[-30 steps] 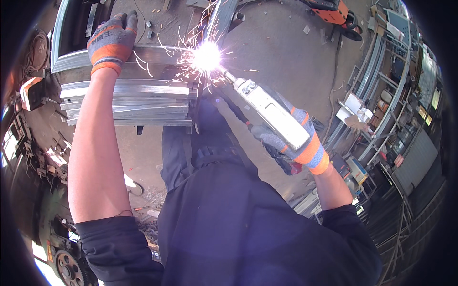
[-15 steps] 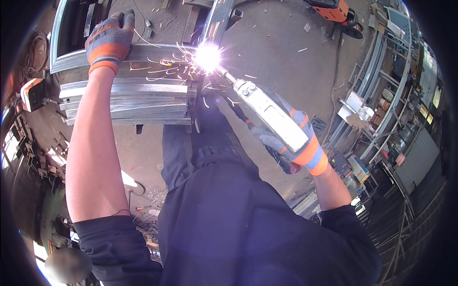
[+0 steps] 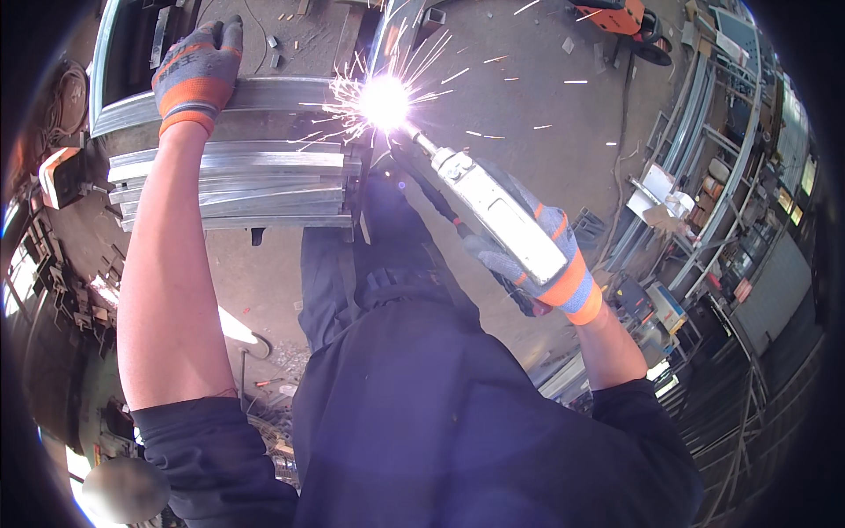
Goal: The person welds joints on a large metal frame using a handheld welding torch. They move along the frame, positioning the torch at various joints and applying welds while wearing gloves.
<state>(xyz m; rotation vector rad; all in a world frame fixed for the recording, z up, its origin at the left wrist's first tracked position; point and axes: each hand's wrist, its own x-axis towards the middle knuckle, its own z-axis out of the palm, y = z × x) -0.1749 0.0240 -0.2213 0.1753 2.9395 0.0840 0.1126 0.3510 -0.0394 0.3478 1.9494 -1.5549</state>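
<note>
My right hand [image 3: 537, 242], in a grey and orange work glove, is closed round a white handheld welding torch [image 3: 502, 216]. The torch's nozzle points up and left into a bright arc [image 3: 385, 104], which throws sparks and hides the metal at that spot. The arc sits at the right end of a shiny metal frame rail [image 3: 273, 93], where it meets an upright tube [image 3: 398, 35]. My left hand [image 3: 197, 75], gloved alike, grips the rail farther left, its fingers bent over the far side and partly hidden. A dark cable [image 3: 431, 191] runs beneath the torch.
Several metal tubes [image 3: 238, 189] lie stacked just nearer than the rail. An orange machine with a wheel [image 3: 620, 18] stands at the far right. Racks with long metal profiles [image 3: 682, 150] line the right side. A coiled hose [image 3: 70, 92] lies at the far left.
Sparks now fan out wider, upward and to the right. The arc, the torch and both hands stay almost in place.
</note>
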